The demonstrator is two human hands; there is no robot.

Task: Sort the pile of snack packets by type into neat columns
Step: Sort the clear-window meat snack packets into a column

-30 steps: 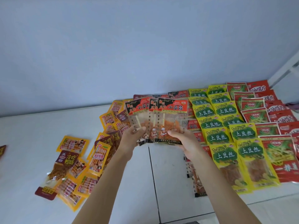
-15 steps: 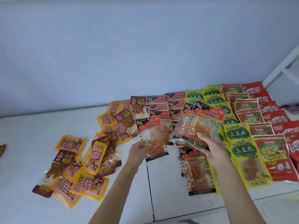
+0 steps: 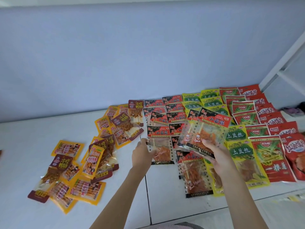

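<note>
Snack packets cover a white table (image 3: pixel 24 146). My right hand (image 3: pixel 216 154) grips two overlapping red-and-black packets (image 3: pixel 206 129), tilted above the table. My left hand (image 3: pixel 142 152) pinches the left edge of another red-and-black packet (image 3: pixel 160 146) that lies at the front of the left red-and-black column. A second red-and-black column (image 3: pixel 175 104) runs beside it. To the right lie columns of yellow-green packets (image 3: pixel 237 151), red packets with green pictures (image 3: pixel 270 156) and plain red packets (image 3: pixel 270 118). An unsorted pile of yellow and maroon packets (image 3: pixel 92 156) lies to the left.
A pale blue wall (image 3: pixel 132 55) rises behind the table. A white frame (image 3: pixel 283 63) slants up at the far right. A seam (image 3: pixel 147 195) runs down the table between my arms. The table's front edge is near the bottom right.
My left hand has carried one red-and-black packet down and left onto the left column. My right hand with the remaining packets has drifted right and lowered.
</note>
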